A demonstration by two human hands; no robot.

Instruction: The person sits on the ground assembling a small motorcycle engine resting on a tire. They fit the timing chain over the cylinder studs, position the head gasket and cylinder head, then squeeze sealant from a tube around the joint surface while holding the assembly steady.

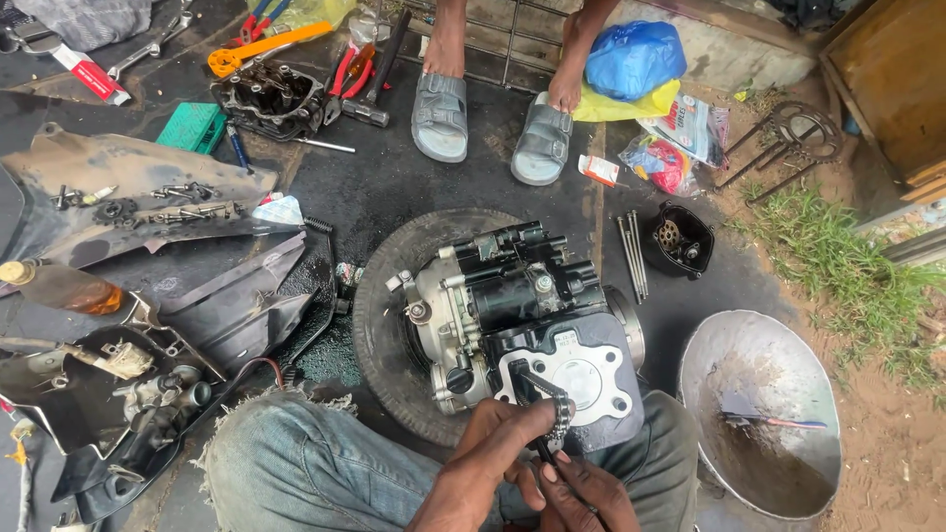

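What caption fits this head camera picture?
Two hands hold a chain at an engine resting on a tyre.

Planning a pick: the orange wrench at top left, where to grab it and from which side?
Take the orange wrench by its long straight handle, mid-length, coming from above. It lies flat on the ground, and the jaw end at its left sits close to the black cylinder head, so the grip probably fits best across the handle.
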